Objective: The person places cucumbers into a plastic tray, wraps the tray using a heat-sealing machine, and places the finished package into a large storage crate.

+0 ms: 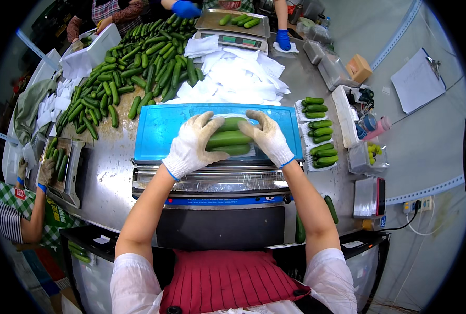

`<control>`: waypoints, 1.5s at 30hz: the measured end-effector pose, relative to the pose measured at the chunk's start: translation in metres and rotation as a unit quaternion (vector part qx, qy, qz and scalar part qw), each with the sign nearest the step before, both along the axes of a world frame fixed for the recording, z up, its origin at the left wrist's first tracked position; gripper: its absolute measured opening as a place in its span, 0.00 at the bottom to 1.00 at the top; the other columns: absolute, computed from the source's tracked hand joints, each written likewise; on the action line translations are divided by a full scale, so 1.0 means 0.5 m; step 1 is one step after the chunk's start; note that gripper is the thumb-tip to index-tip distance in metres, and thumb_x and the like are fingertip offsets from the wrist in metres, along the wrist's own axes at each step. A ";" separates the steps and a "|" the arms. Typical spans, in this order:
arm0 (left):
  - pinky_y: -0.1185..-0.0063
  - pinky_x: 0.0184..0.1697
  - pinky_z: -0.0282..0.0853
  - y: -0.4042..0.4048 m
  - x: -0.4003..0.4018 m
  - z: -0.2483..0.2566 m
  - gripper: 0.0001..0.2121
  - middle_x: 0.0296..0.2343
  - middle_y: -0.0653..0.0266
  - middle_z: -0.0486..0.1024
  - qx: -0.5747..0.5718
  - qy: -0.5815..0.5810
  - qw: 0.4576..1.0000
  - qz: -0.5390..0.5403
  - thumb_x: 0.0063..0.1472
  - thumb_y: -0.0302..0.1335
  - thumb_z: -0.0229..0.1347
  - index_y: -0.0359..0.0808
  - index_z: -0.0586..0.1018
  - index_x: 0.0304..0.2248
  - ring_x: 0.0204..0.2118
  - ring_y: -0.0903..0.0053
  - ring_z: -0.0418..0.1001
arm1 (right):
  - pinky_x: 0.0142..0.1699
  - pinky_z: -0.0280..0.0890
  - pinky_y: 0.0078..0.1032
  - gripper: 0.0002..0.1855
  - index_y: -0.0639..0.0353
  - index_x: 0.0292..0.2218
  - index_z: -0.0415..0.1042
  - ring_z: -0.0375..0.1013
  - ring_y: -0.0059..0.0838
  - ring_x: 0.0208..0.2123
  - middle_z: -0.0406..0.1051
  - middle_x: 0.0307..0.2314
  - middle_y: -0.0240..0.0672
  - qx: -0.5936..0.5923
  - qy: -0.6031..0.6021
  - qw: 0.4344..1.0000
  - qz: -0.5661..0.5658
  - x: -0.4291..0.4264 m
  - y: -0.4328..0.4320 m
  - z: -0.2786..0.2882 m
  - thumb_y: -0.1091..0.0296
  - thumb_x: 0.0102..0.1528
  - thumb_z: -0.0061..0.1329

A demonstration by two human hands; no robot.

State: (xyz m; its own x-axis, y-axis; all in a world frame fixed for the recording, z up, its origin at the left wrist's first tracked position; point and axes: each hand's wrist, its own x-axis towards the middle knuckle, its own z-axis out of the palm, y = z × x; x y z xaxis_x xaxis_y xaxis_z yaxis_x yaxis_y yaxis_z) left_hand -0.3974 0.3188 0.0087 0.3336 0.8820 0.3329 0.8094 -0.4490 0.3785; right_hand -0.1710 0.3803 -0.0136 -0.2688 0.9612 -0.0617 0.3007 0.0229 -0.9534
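Three cucumbers (pixel 229 139) lie side by side on a white absorbent pad (pixel 252 152), over the blue top (pixel 160 133) of a food film wrapper (pixel 225 201). At their left ends is my left hand (pixel 191 145), in a white knitted glove, with thumb and fingers spread around them. My right hand (pixel 267 136), gloved alike, has its fingertips on their right ends. Both hands hold the group between them. Clear film (pixel 217 184) stretches across the wrapper's rollers, nearer to me. Whether film covers these cucumbers is hard to tell.
Beyond the wrapper are heaped white pads (pixel 241 74) and piled loose cucumbers (pixel 154 59). Grouped cucumbers on pads (pixel 320 131) line the right side. Co-workers' gloved hands (pixel 283 39) work near a far scale (pixel 233 37) and a left scale (pixel 74 172). A white foam box (pixel 345 117) stands right.
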 end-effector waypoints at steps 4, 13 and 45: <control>0.62 0.58 0.62 -0.003 -0.006 -0.007 0.38 0.53 0.45 0.66 0.002 0.005 1.000 -0.005 0.42 0.41 0.69 0.37 0.70 0.53 0.55 0.48 0.64 | 0.47 0.69 0.32 0.31 0.68 0.50 0.69 0.76 0.43 0.42 0.75 0.39 0.52 0.030 -0.117 0.993 0.006 -0.011 -0.002 0.016 0.50 0.55 0.55; 0.63 0.61 0.57 -0.007 -0.003 0.001 0.37 0.55 0.43 0.63 0.004 -0.010 1.000 -0.005 0.47 0.38 0.67 0.35 0.67 0.55 0.58 0.47 0.60 | 0.55 0.64 0.31 0.25 0.64 0.52 0.67 0.70 0.41 0.50 0.69 0.48 0.50 0.174 -0.043 0.983 -0.048 -0.023 -0.022 -0.005 0.56 0.60 0.48; 0.75 0.27 0.65 -0.252 -0.079 -0.022 0.14 0.17 0.60 0.71 -0.215 -0.221 0.921 0.238 0.57 0.33 0.57 0.31 0.75 0.21 0.22 0.76 0.70 | 0.29 0.66 0.21 0.40 0.75 0.59 0.54 0.69 0.23 0.22 0.71 0.23 0.34 -0.088 -0.023 0.988 -0.124 0.226 -0.236 0.010 0.71 0.47 0.52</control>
State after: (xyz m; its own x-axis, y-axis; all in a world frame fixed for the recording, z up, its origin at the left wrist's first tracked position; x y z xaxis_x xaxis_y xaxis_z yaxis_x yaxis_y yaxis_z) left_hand -0.4367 0.1926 -0.0024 -0.2088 0.9753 -0.0716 0.6006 0.1857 0.7777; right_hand -0.0581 0.2622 -0.0088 -0.0186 0.9703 -0.2410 0.3183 -0.2228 -0.9214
